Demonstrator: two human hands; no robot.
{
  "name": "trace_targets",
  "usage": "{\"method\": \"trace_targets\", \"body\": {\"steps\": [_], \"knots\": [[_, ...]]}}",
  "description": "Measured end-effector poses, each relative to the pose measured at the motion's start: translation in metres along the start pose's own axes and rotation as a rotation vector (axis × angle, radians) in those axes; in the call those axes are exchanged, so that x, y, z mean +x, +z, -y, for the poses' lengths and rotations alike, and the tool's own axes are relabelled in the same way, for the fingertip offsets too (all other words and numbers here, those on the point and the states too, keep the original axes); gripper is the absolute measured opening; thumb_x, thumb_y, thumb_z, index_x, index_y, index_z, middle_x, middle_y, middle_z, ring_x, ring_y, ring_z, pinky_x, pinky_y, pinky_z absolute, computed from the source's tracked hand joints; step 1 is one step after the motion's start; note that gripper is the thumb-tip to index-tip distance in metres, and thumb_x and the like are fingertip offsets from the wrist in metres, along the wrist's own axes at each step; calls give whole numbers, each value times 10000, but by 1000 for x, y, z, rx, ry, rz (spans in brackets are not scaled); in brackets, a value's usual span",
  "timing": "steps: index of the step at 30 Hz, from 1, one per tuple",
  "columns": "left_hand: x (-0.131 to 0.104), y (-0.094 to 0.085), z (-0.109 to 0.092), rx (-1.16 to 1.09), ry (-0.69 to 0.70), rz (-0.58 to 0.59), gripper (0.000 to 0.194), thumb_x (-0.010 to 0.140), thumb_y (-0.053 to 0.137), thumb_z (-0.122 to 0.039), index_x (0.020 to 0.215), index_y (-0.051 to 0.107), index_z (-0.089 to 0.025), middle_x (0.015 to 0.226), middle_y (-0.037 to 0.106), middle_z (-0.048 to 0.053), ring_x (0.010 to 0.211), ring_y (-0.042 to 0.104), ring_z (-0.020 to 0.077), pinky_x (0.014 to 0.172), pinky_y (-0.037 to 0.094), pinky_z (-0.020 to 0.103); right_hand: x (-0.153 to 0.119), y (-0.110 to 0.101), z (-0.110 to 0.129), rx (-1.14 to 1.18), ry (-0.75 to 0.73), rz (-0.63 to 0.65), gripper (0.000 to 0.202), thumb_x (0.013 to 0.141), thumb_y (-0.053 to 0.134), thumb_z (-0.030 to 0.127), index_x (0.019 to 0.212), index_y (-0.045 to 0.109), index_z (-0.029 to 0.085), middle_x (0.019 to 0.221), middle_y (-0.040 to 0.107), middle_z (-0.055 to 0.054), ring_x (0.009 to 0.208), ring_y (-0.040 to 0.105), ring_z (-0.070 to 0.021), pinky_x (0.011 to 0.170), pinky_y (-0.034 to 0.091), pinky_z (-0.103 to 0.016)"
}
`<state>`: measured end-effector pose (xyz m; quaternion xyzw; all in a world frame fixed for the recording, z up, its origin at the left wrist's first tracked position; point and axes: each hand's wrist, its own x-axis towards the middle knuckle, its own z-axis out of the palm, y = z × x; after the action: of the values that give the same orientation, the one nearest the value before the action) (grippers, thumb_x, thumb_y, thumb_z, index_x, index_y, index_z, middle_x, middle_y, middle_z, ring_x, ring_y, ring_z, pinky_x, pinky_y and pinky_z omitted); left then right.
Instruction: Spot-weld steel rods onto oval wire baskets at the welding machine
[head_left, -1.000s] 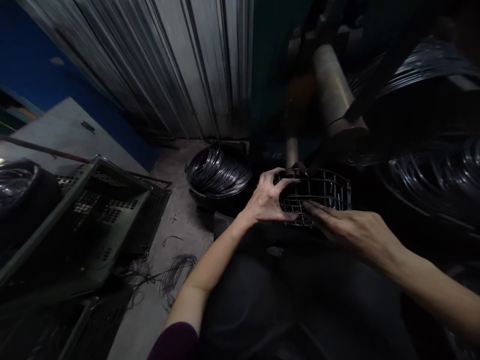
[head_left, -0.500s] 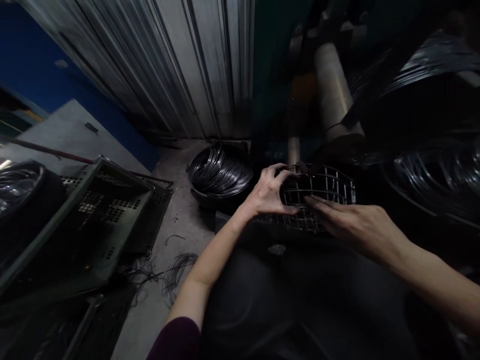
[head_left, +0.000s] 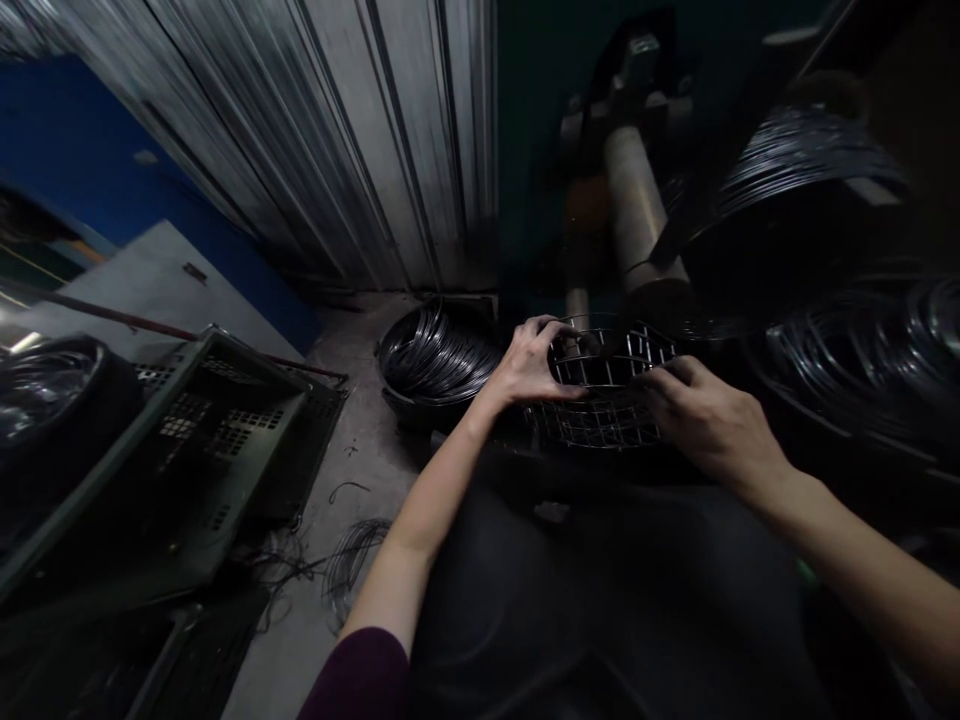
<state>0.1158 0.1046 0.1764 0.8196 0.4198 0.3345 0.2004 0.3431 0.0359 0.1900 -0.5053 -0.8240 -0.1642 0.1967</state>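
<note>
A round wire basket lies between my hands, below a metal cylinder on a machine. Gripping its left side is my left hand, with the thumb along the near wires and the fingers over the far rim. My right hand is at the basket's right edge, its thumb and fingertips pinched together on the wire there. Shadow hides the fingertips and the basket's far side in part.
A black tub of coiled wire stands beyond my left forearm. Green plastic crates are at the left, near loose wire on the floor. Large wire coils hang at the right. Dark cloth covers my lap.
The basket appears turned and slightly further left. My right hand has gone from stretched fingers to a pinch at its edge. My left hand keeps its hold. The whole view has shifted slightly.
</note>
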Motion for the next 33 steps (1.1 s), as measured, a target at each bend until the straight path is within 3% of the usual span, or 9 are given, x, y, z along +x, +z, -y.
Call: {"method": "trace_targets", "body": {"steps": [6,15,18,21,23,26,27,30,33], "knots": [[3,-3,4,-30,22,-10,700,558,851,-366,1157,560,-151,1219,594,127,1194,535,279,1056,431,432,4,4,-2,93,56,-20,457,992,346,441,974,733,198,923,640,-66,582,505,-103,454,312,-213],[29,-5,17,-23,-42,-3,773,566,857,-371,1218,497,-165,1267,578,131,1221,538,311,1051,436,465,32,20,-15,208,165,40,500,958,353,536,902,695,175,875,604,-92,583,461,-135,490,331,-270],[31,-8,18,-84,-22,-18,887,542,876,-403,1291,463,-167,1329,550,145,1269,516,324,1096,404,490,34,7,-25,263,132,18,461,940,414,559,938,681,184,890,632,-88,658,558,-162,567,423,-283],[13,-22,17,-153,-35,-90,1120,469,900,-521,1406,376,-205,1488,422,172,1413,371,371,1172,293,556,54,-19,-48,307,91,-50,407,921,481,540,955,683,188,886,667,-79,719,626,-171,645,476,-281],[-16,-28,21,-199,-135,-213,1165,513,867,-585,1462,298,-219,1563,319,176,1476,272,371,1196,242,573,84,-36,-68,255,83,-68,334,919,504,458,955,698,188,910,692,-74,746,645,-171,672,483,-277],[-79,-14,39,-225,-517,-448,811,820,639,-508,1475,274,-198,1513,395,151,1435,375,274,1207,278,482,156,-57,-95,105,112,-81,264,902,533,312,1043,721,193,997,714,-80,826,651,-180,735,475,-286],[-100,-4,46,-188,-660,-445,708,865,571,-467,1464,308,-195,1498,417,141,1436,378,261,1208,282,459,184,-62,-101,61,128,-89,281,900,539,279,1098,719,194,1027,713,-90,847,647,-184,750,465,-292],[-151,30,59,26,-918,-47,621,847,565,-443,1408,460,-197,1457,482,130,1403,420,295,1200,289,449,268,-71,-111,-30,182,-94,391,926,524,239,1290,651,175,1142,680,-153,935,632,-201,777,428,-315],[-170,48,61,155,-883,147,566,843,556,-401,1384,525,-239,1398,561,89,1346,488,284,1212,249,451,340,-73,-115,-95,258,-54,479,964,441,247,1410,537,104,1236,623,-225,1053,612,-235,773,396,-332]]}}
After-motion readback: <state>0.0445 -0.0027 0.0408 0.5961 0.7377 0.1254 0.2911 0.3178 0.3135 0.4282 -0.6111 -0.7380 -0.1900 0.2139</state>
